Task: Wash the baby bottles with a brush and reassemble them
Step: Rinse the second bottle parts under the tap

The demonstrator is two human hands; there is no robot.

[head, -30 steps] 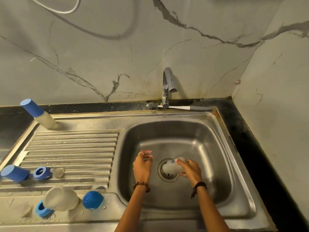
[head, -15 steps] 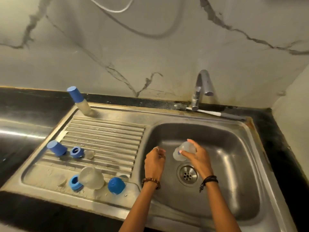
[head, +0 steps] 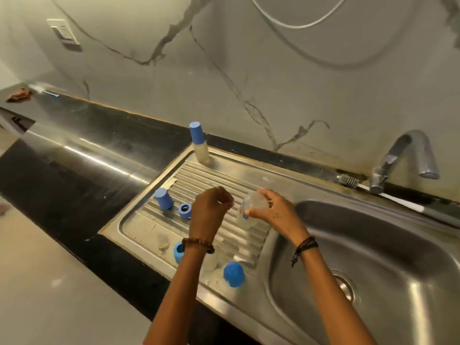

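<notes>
Baby bottle (head: 251, 210), clear, lying tilted in the right hand (head: 272, 212), pinched between curled fingers and thumb, above the ribbed drainboard (head: 199, 180) beside the sink basin (head: 388, 245). Left hand (head: 209, 215) just beside it, fingers curled inward; whether anything lies in them cannot be told. Beaded bracelet (head: 198, 244) on the left wrist, dark band (head: 305, 246) on the right.

On the drainboard: second bottle with blue cap (head: 199, 143) upright at the far corner; blue cap (head: 163, 198) standing at the left edge, blue ring (head: 185, 210) just beside it; second blue ring (head: 178, 252) near the front, partly behind the left forearm; round blue cap (head: 234, 273) at the front rim near the basin. Small pale disc (head: 163, 242) near the second ring; clear part under the left forearm, too hidden to identify.

Brush (head: 373, 190) lying along the rear ledge behind the tap (head: 403, 158). Dark desk (head: 74, 175) to the left of the sink; marbled wall (head: 249, 70) behind, white cable (head: 298, 21) hanging across it.
</notes>
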